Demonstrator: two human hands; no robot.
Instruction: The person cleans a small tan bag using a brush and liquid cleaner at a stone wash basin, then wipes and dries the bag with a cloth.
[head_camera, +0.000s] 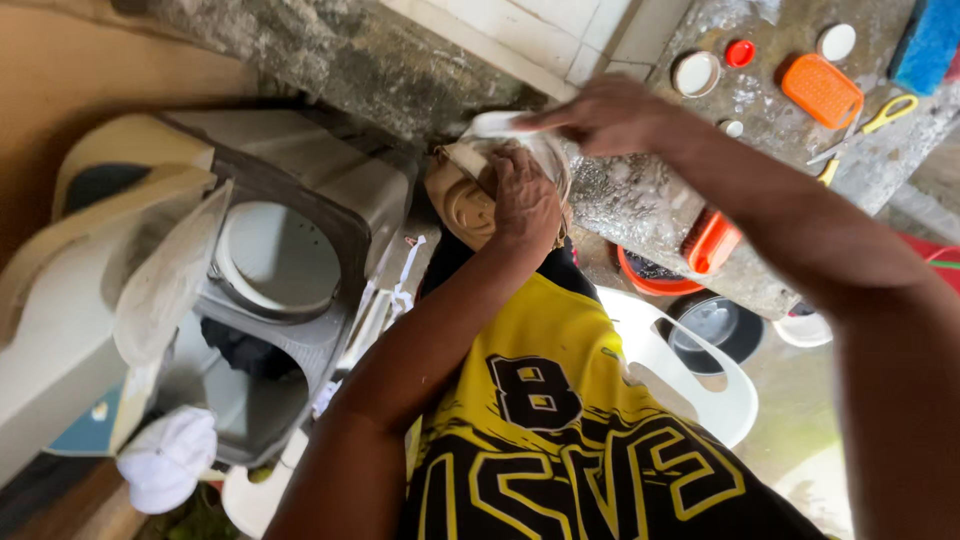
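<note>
While the left hand (525, 200) presses down with closed fingers on a tan shoe (470, 205), the right hand (605, 115) lies just beside it with the fingers closed on a pale, whitish thing (500, 124) that is too blurred to name; the shoe rests at the edge of a rough concrete counter (650, 200), wet and foamy, in front of the person's yellow and black shirt (560, 420). On the counter, well apart from the hands, lie an orange brush (822, 90), yellow-handled scissors (865, 128), a red cap (739, 53) and a round white lid (696, 73); another orange brush (712, 240) hangs at the counter's edge. To the left stands an open twin-tub washing machine (290, 230); a white cloth (165, 455) lies on its corner; a white plastic chair (700, 380) stands under the counter.
</note>
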